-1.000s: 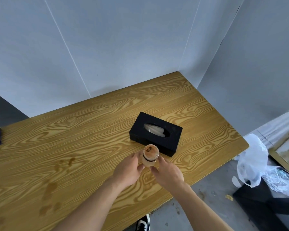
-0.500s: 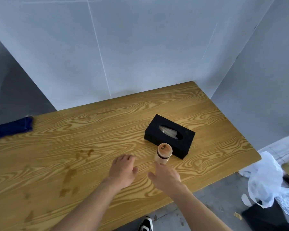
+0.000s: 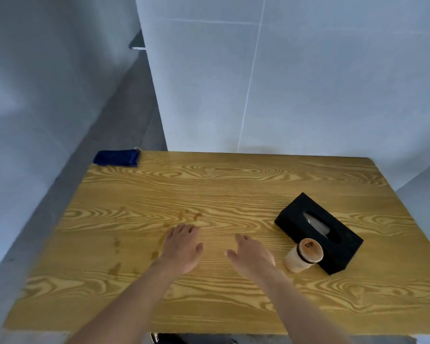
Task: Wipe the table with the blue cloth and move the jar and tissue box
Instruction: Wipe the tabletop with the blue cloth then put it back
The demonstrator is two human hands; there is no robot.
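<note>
Left hand and right hand reach forward over table, palms down. Fingers straight, relaxed, holding nothing. Jar just right of right hand.

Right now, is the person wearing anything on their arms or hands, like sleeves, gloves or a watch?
No. Both forearms are bare all the way down to the bottom of the picture, with no sleeves showing. The left hand and right hand have no gloves, and no watch, bracelet or ring can be seen on them.

Yellow wood-grain table, dark blue cloth, black tissue box, cream brown-lidded jar.
</note>
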